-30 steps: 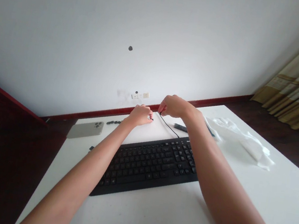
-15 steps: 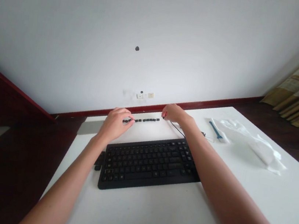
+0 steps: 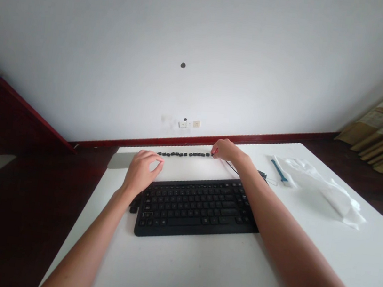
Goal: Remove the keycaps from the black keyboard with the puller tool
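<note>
My left hand [image 3: 142, 172] hovers above the top left corner of a black computer keyboard [image 3: 198, 209], its fingers curled and apart, with nothing visible in them. My right hand [image 3: 225, 149] rests at the right end of a long row of small black keycaps [image 3: 184, 154] near the far edge of the white table [image 3: 195, 267]. Its fingertips touch the row's end, though they hide whatever is between them. A thin black cable [image 3: 232, 168] runs out from under that hand toward a small dark object [image 3: 261, 174]. Another black keycap [image 3: 133, 210] lies beside the keyboard's left edge.
A grey phone [image 3: 118, 160] lies at the far left of the table, close to my left hand. A blue-handled brush [image 3: 280, 171] and a crumpled white plastic sheet [image 3: 327, 194] lie to the right. Dark-red skirting runs along the wall behind the table.
My left hand has drawn back from the keycap row toward the keyboard. My right hand has shifted right along the row, which now reaches further right. The whole view has shifted slightly.
</note>
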`<state>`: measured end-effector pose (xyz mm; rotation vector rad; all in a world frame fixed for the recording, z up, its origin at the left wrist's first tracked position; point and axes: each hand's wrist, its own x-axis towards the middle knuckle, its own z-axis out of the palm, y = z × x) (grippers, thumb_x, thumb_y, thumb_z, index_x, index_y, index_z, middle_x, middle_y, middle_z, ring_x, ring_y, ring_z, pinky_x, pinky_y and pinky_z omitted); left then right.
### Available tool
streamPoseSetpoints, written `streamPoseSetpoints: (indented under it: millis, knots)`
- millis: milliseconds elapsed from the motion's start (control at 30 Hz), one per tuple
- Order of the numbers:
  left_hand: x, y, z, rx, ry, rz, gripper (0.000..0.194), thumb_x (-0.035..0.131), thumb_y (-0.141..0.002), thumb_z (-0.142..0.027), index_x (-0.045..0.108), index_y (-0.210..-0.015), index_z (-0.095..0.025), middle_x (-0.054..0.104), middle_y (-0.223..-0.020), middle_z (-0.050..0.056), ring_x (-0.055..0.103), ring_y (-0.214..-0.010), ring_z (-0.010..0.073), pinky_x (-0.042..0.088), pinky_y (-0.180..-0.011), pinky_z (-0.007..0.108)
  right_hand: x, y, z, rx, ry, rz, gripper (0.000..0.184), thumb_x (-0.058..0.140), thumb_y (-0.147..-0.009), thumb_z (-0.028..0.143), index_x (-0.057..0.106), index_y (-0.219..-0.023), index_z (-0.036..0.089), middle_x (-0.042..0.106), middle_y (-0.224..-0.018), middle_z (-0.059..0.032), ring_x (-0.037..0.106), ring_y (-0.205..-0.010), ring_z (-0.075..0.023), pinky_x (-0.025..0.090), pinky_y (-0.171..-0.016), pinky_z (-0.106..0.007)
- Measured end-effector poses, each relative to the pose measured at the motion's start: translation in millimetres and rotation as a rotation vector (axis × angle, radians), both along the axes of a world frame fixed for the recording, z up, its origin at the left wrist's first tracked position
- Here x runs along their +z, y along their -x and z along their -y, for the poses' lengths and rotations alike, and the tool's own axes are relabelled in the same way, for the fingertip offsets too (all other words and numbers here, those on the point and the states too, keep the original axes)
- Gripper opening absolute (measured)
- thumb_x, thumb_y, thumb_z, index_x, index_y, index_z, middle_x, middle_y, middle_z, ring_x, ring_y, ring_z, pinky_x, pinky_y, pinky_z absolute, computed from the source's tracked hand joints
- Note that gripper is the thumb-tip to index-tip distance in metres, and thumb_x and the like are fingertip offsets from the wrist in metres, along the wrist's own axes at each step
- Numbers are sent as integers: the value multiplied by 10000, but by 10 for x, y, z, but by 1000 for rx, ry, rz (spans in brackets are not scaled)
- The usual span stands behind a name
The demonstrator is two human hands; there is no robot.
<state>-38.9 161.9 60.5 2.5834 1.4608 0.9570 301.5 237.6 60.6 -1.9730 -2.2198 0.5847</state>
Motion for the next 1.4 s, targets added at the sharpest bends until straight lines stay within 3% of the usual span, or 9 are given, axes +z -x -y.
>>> streamPoseSetpoints:
  millis: [233,433,633,1033,1200,1400]
  knots:
    - [-77,3,0,-39,-19,-6,159,580,-968,-260,726,-911,-235,748,-990,42,634,-1014,238,495,-965,414,93,-147,-6,-131,-71,14,241,750,-804,186,817,-1035,193,789,-1062,-119,723,-925,-236,549,-822,-294]
    - [-149,35,-54,-68,-62,10,132,606,-961,-244,723,-903,-221,747,-979,38,632,-993,235,490,-947,408,6,-233,-43,-160,-7,51,251,790,-727,207,820,-976,190,792,-859,-91,725,-848,-241,557,-754,-296]
    - [-151,43,-61,-82,-57,12,128,611,-955,-242,720,-889,-222,749,-973,36,638,-983,237,489,-942,407,-86,-339,-77,-242,14,105,402,738,-698,171,786,-1095,132,781,-1037,-166,727,-931,-276,556,-812,-330]
    - [-166,50,-62,-100,-45,12,134,601,-955,-239,718,-893,-221,749,-977,39,634,-983,238,490,-940,410,-23,-935,38,-493,176,171,114,710,-709,260,749,-730,155,718,-705,-109,699,-716,-250,521,-650,-320]
    - [-161,54,-64,-104,-45,14,128,604,-954,-235,714,-891,-219,747,-975,38,631,-976,237,490,-932,411,15,-1168,105,-562,298,131,168,689,-738,272,663,-610,166,697,-676,-81,643,-622,-203,502,-610,-319]
    - [-164,11,-40,-138,-29,-3,127,606,-944,-204,715,-881,-226,750,-984,32,624,-975,236,479,-943,414,49,-1134,96,-553,232,146,207,741,-739,344,683,-653,165,679,-653,-68,654,-622,-214,498,-630,-332]
